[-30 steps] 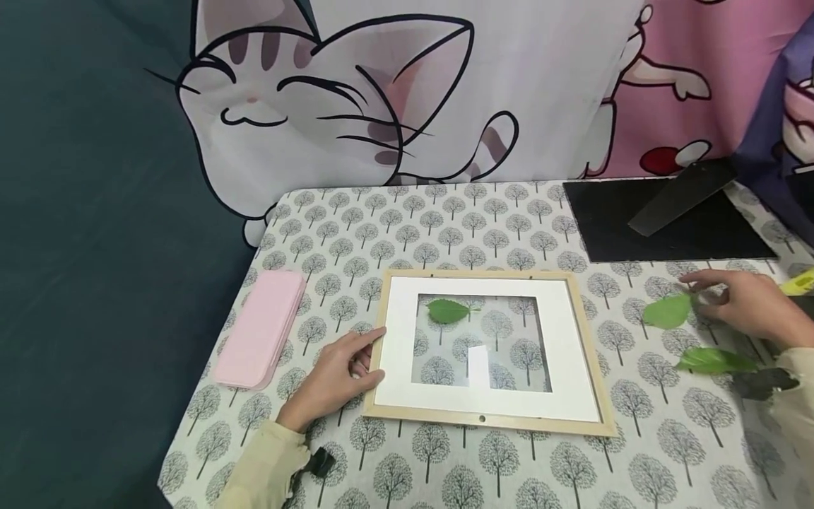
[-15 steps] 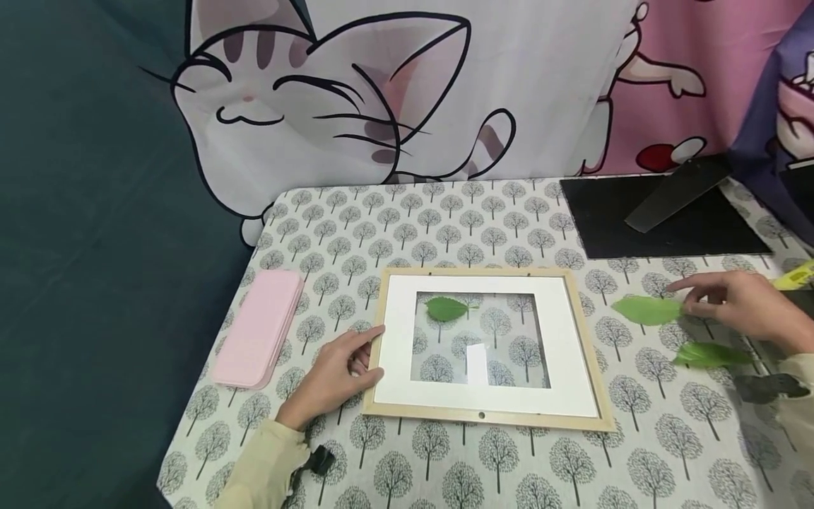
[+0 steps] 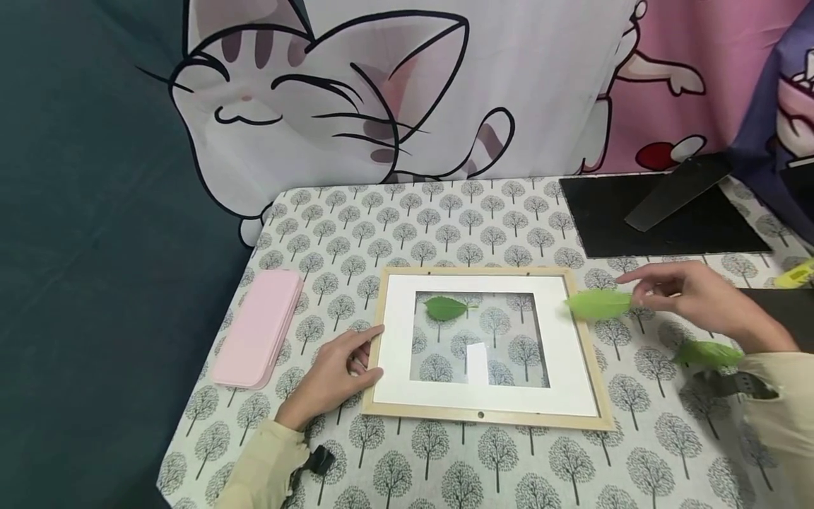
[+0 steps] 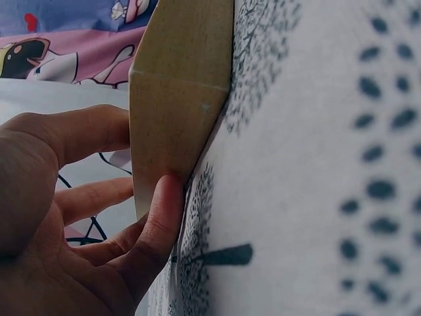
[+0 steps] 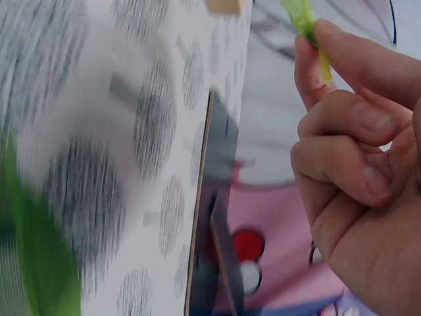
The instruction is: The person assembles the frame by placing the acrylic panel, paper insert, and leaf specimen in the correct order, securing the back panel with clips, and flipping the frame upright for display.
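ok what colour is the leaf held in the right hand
The leaf in the right hand is light yellowish green, best seen in the head view.

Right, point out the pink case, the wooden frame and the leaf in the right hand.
Pink case (image 3: pixel 257 329), head view, middle of its top.
Wooden frame (image 3: pixel 432 413), head view, its near rail.
Held leaf (image 3: pixel 598 304), head view, middle of its blade.

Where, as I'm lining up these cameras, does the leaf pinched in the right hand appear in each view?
Head: right of centre, the leaf pinched in the right hand.
Left wrist: not in it.
Right wrist: top edge, right of centre, partly cut off.
Shared landmark: the tree-print cloth, in all three.
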Action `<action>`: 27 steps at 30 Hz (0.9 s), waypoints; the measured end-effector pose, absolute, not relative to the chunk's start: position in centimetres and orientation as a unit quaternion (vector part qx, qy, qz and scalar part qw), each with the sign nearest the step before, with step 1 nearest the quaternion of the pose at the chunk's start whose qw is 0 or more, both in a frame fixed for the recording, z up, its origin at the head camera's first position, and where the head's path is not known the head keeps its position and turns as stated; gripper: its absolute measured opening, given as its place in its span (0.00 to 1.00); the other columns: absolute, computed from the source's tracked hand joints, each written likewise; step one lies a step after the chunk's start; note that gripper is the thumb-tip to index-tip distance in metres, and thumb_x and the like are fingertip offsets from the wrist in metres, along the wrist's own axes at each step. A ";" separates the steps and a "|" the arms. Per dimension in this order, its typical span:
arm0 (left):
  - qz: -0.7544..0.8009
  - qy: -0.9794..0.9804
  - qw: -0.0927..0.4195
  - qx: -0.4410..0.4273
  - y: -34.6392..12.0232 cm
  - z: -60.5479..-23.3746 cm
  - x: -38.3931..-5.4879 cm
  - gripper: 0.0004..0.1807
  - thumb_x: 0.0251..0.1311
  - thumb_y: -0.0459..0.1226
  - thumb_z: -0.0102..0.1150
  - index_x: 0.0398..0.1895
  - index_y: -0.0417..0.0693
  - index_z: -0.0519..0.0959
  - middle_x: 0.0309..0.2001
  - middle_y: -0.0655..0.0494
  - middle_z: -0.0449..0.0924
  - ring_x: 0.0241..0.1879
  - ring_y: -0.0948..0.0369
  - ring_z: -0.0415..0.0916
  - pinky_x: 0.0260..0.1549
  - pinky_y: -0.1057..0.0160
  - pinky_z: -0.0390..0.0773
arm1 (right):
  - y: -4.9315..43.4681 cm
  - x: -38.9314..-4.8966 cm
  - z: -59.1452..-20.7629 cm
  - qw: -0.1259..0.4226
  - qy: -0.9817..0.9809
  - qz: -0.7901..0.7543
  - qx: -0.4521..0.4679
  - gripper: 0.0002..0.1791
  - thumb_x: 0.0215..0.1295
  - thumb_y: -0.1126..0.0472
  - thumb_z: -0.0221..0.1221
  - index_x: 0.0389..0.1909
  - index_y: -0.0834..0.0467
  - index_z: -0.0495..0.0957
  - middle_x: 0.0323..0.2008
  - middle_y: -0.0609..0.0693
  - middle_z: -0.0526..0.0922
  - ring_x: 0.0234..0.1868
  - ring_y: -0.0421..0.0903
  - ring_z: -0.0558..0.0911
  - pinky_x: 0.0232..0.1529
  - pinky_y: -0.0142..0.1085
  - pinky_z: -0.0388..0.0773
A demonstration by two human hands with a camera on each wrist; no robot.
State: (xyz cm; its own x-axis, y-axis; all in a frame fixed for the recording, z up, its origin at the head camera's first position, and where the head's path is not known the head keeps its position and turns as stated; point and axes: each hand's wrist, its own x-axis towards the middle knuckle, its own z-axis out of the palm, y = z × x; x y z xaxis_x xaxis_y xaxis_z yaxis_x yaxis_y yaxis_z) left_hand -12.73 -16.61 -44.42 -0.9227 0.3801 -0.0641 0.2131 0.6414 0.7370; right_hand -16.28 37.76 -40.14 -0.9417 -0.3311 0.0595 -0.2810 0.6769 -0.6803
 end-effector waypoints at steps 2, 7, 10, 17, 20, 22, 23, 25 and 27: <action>0.389 0.900 0.108 0.165 -16.7 -44.4 -12.7 0.39 0.52 0.33 0.72 0.71 0.50 0.71 0.41 0.54 0.78 0.35 0.64 0.76 0.37 0.71 0.83 | 36.3 -16.6 -40.2 0.035 0.906 -0.374 -0.194 0.20 0.57 0.77 0.65 0.51 0.62 0.82 0.28 0.43 0.86 0.26 0.36 0.82 0.24 0.26 0.74; 0.389 0.900 0.109 0.163 -16.7 -44.2 -12.7 0.39 0.53 0.33 0.71 0.71 0.50 0.70 0.41 0.54 0.77 0.35 0.64 0.76 0.37 0.71 0.83 | 32.2 -17.5 -40.3 0.047 0.892 -0.381 -0.238 0.20 0.56 0.78 0.65 0.50 0.63 0.83 0.27 0.45 0.86 0.26 0.36 0.82 0.24 0.27 0.75; 0.394 0.897 0.109 0.166 -16.7 -44.3 -12.7 0.39 0.53 0.33 0.71 0.71 0.50 0.70 0.41 0.54 0.77 0.35 0.64 0.76 0.37 0.71 0.83 | 30.1 -17.8 -40.3 0.062 0.887 -0.386 -0.245 0.19 0.55 0.78 0.65 0.49 0.63 0.83 0.26 0.46 0.86 0.26 0.34 0.81 0.27 0.26 0.77; 0.393 0.897 0.104 0.172 -16.7 -44.4 -12.7 0.39 0.53 0.33 0.71 0.71 0.49 0.70 0.40 0.54 0.77 0.35 0.64 0.75 0.37 0.71 0.83 | 26.6 -18.4 -39.4 0.129 0.901 -0.362 -0.203 0.18 0.57 0.73 0.67 0.49 0.61 0.83 0.28 0.45 0.86 0.30 0.34 0.82 0.32 0.28 0.80; 0.392 0.898 0.104 0.169 -16.7 -44.3 -12.7 0.39 0.53 0.33 0.71 0.71 0.49 0.70 0.40 0.54 0.77 0.35 0.64 0.75 0.37 0.72 0.83 | 25.4 -18.9 -39.2 0.143 0.908 -0.344 -0.193 0.17 0.56 0.72 0.68 0.48 0.60 0.84 0.27 0.45 0.87 0.31 0.35 0.82 0.36 0.27 0.80; 0.391 0.899 0.106 0.168 -16.7 -44.3 -12.7 0.39 0.53 0.33 0.71 0.72 0.49 0.70 0.41 0.54 0.77 0.35 0.64 0.75 0.38 0.72 0.83 | 24.8 -19.1 -39.1 0.144 0.911 -0.334 -0.193 0.17 0.55 0.72 0.67 0.46 0.60 0.85 0.26 0.44 0.87 0.31 0.36 0.82 0.36 0.27 0.78; 0.391 0.899 0.107 0.166 -16.7 -44.3 -12.7 0.39 0.53 0.33 0.71 0.72 0.50 0.70 0.41 0.54 0.77 0.35 0.64 0.75 0.38 0.72 0.83 | 24.5 -19.2 -39.1 0.144 0.912 -0.331 -0.194 0.17 0.54 0.73 0.67 0.46 0.60 0.85 0.25 0.44 0.87 0.30 0.37 0.81 0.34 0.27 0.77; 0.391 0.899 0.110 0.165 -16.6 -44.3 -12.7 0.39 0.53 0.33 0.71 0.72 0.50 0.70 0.41 0.54 0.77 0.35 0.64 0.75 0.38 0.72 0.83 | 24.1 -19.3 -39.2 0.141 0.916 -0.322 -0.194 0.16 0.54 0.72 0.67 0.45 0.60 0.85 0.25 0.45 0.86 0.28 0.38 0.79 0.30 0.27 0.74; 0.391 0.899 0.112 0.164 -16.6 -44.3 -12.7 0.39 0.53 0.33 0.71 0.72 0.49 0.70 0.41 0.54 0.77 0.35 0.64 0.76 0.38 0.72 0.83 | 23.6 -19.3 -39.3 0.136 0.922 -0.312 -0.186 0.15 0.53 0.72 0.68 0.44 0.60 0.85 0.24 0.45 0.86 0.27 0.39 0.77 0.27 0.29 0.70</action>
State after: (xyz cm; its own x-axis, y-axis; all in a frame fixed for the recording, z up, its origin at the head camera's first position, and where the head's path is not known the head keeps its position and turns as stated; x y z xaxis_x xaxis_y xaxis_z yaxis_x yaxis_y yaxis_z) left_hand -12.68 -16.60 -44.31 -0.9208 0.3833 -0.0728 0.2080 0.6401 0.7396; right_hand -19.33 23.64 -39.29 -0.8942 -0.4271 -0.1341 -0.2580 0.7365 -0.6253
